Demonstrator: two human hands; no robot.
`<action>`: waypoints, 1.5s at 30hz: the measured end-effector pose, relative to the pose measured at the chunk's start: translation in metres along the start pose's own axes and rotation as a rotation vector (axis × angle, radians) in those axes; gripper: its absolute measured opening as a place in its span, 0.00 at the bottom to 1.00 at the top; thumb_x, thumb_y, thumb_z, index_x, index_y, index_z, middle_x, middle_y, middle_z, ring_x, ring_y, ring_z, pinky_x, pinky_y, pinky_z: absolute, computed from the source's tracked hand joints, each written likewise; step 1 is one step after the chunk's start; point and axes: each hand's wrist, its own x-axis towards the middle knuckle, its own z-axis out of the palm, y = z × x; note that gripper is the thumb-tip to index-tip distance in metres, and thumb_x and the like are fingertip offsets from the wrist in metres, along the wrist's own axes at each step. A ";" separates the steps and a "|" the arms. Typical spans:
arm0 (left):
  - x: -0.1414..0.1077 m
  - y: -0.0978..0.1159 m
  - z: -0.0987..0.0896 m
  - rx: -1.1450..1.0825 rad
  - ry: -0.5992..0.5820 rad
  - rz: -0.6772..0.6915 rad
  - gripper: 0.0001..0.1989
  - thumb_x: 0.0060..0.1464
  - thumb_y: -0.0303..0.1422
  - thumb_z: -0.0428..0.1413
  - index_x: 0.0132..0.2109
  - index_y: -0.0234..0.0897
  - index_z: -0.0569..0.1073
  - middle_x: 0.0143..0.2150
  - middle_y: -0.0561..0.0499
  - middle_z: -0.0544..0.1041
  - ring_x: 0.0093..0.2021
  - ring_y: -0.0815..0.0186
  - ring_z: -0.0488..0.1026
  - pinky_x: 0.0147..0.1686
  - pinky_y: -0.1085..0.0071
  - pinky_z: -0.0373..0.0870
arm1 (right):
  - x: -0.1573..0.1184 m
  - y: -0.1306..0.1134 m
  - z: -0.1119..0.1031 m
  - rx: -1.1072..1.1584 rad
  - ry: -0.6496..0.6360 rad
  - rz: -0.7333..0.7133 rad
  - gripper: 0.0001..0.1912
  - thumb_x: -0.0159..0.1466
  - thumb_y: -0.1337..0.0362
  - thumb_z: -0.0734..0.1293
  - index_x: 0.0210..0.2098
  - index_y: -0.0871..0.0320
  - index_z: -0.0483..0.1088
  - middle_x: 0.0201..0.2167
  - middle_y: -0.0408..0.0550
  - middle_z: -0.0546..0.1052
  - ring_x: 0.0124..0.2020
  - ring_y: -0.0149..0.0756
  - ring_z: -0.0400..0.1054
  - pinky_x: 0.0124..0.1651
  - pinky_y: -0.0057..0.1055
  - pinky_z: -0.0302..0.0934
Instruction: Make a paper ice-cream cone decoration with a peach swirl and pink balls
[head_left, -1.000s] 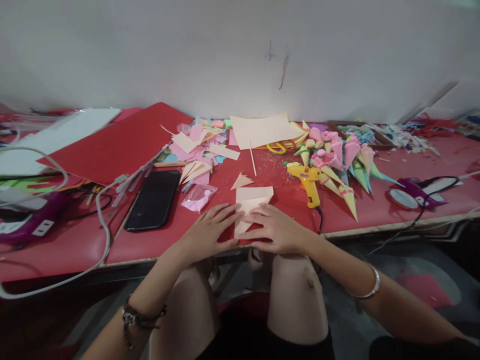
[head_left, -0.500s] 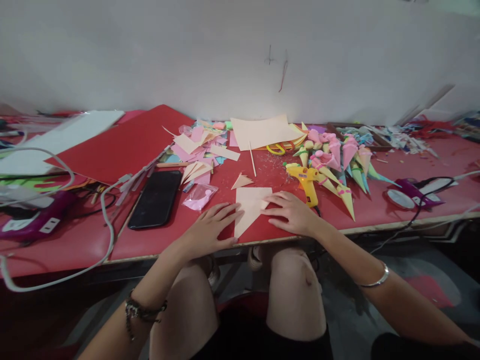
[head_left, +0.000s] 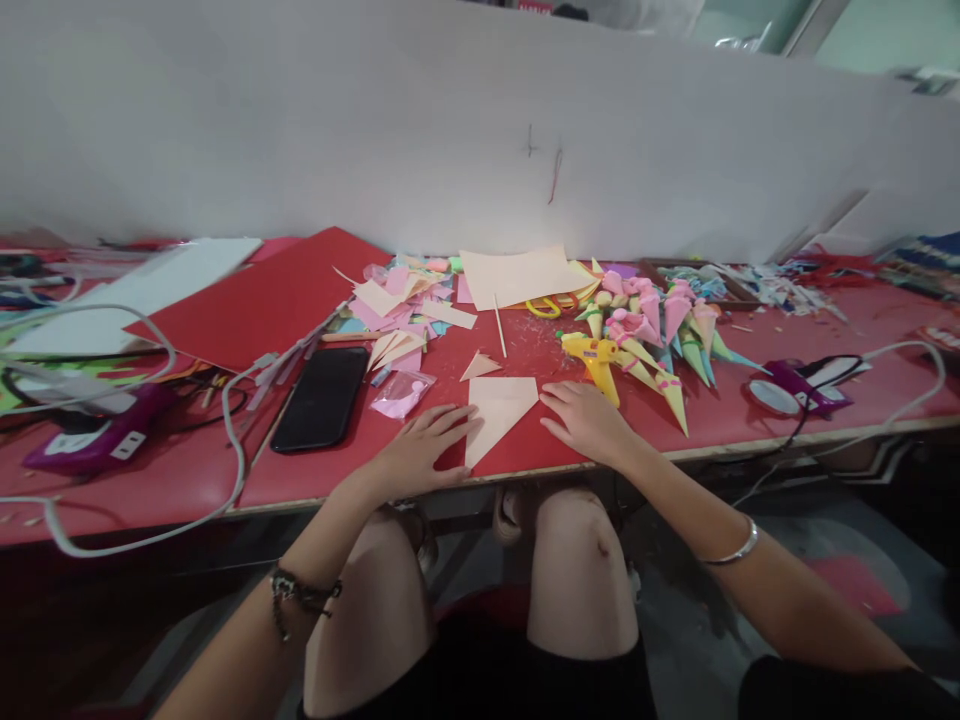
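A cream sheet of paper (head_left: 495, 411) with a slanted lower right edge lies flat near the front edge of the red table. My left hand (head_left: 424, 450) rests against its left side, fingers spread and fingertips on the paper's edge. At the paper's right corner, my right hand (head_left: 585, 420) lies on the table with its fingers stretched out, holding nothing. Just beyond the paper sit a small cream paper triangle (head_left: 480, 367) and a thin white stick (head_left: 500, 330). A yellow glue gun (head_left: 596, 362) lies beyond my right hand.
Left of my hands are a black phone (head_left: 321, 398) and a small plastic packet (head_left: 403, 392). Paper scraps (head_left: 397, 300), a large cream sheet (head_left: 517, 275) and yellow-handled scissors (head_left: 544, 307) lie behind. Several paper cones (head_left: 671, 395) are piled right. A white cable (head_left: 236, 440) crosses the left side.
My right hand has slid off the paper to the right, so its right corner shows. My left hand stays at the left edge. The camera view has tilted slightly upward.
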 end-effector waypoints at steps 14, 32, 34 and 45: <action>-0.005 -0.002 -0.005 -0.006 0.042 0.152 0.29 0.51 0.36 0.50 0.60 0.40 0.55 0.63 0.48 0.54 0.62 0.58 0.49 0.58 0.57 0.50 | 0.013 -0.009 0.005 0.043 0.092 -0.037 0.16 0.59 0.70 0.61 0.47 0.57 0.64 0.47 0.53 0.69 0.48 0.39 0.64 0.48 0.35 0.59; 0.001 0.026 -0.004 0.191 0.623 0.210 0.12 0.56 0.28 0.47 0.41 0.42 0.74 0.35 0.50 0.72 0.33 0.68 0.69 0.30 0.74 0.64 | 0.004 -0.035 -0.011 0.442 0.316 -0.039 0.09 0.59 0.65 0.62 0.38 0.58 0.69 0.38 0.50 0.72 0.41 0.37 0.64 0.48 0.36 0.56; -0.002 0.023 -0.005 0.089 0.655 0.286 0.13 0.57 0.28 0.45 0.40 0.43 0.74 0.35 0.51 0.72 0.33 0.71 0.70 0.30 0.76 0.64 | 0.001 -0.031 -0.011 0.640 0.305 -0.038 0.11 0.59 0.61 0.62 0.39 0.57 0.70 0.43 0.51 0.71 0.45 0.38 0.64 0.48 0.36 0.56; -0.005 0.035 0.002 0.098 0.588 0.155 0.11 0.53 0.31 0.51 0.45 0.38 0.69 0.44 0.47 0.69 0.39 0.67 0.70 0.35 0.73 0.67 | -0.011 -0.055 -0.021 0.073 0.249 -0.164 0.16 0.65 0.70 0.52 0.39 0.54 0.69 0.37 0.46 0.75 0.38 0.33 0.64 0.58 0.39 0.45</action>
